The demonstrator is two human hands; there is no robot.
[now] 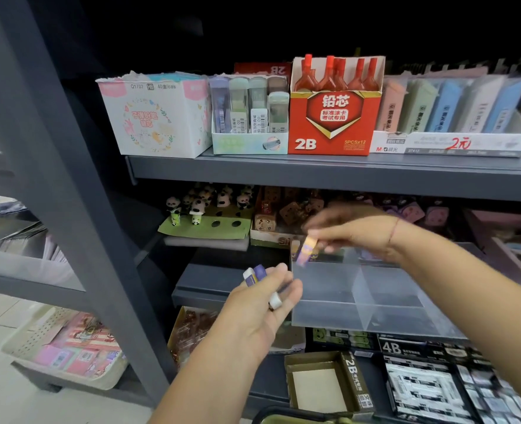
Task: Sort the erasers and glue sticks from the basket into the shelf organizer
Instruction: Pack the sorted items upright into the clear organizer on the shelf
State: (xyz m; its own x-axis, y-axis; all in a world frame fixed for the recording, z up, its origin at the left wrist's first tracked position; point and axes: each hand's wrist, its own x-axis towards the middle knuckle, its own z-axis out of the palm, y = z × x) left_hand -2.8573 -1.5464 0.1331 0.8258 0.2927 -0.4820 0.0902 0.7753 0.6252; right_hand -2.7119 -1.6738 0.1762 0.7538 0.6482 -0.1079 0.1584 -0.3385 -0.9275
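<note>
Blurred right hand [354,231] pinches a sleeved eraser [305,250] just above the clear organizer [406,316]; left hand [262,307] grips spare erasers [254,275]. Likely light and firm; best pinched across the sleeve.

Location: a stationery shop. Grey tiered shelves [314,171] carry open retail display cartons: a red 2B lead box [329,127], lead cases [247,111] with barcode price stickers, an eraser tray [436,145] with a handwritten price, panda toppers [198,206], and 4B packs [421,381].
</note>
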